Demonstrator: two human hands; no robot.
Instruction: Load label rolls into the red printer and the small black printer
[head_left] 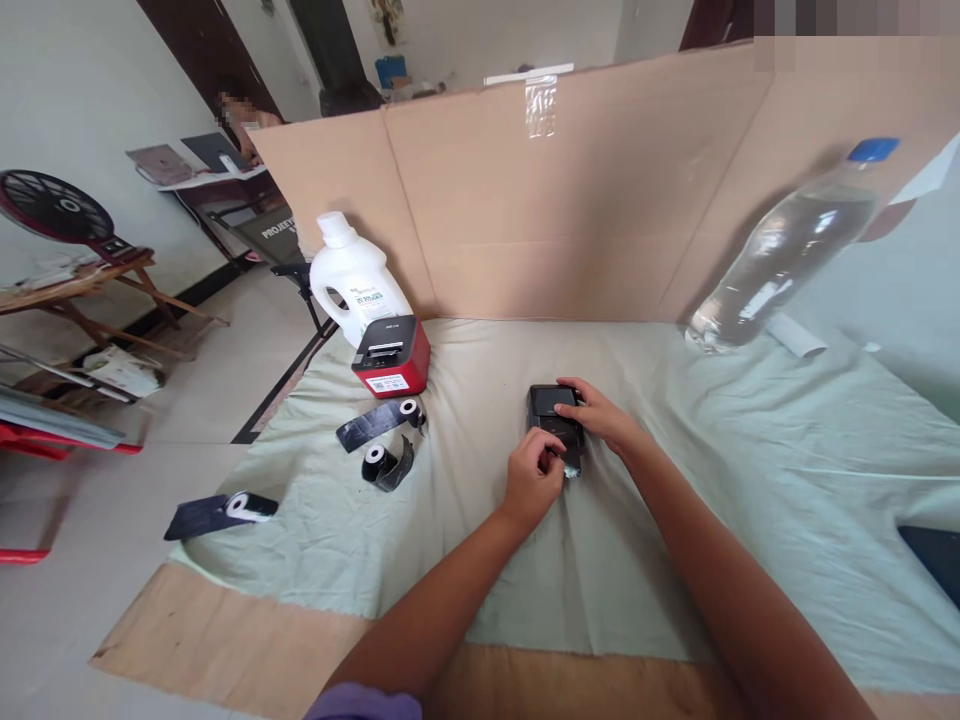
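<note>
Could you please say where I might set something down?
Bare cloth lies between the red printer and black device, and between the right forearm and clear bottle. Crowded: the left, where black rolls lie near the printer.

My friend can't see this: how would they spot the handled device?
Find the upright cardboard, then the green cloth before it. Near the cloth's middle lies a boxy black device, the only item with left hand and right hand at it.
</note>
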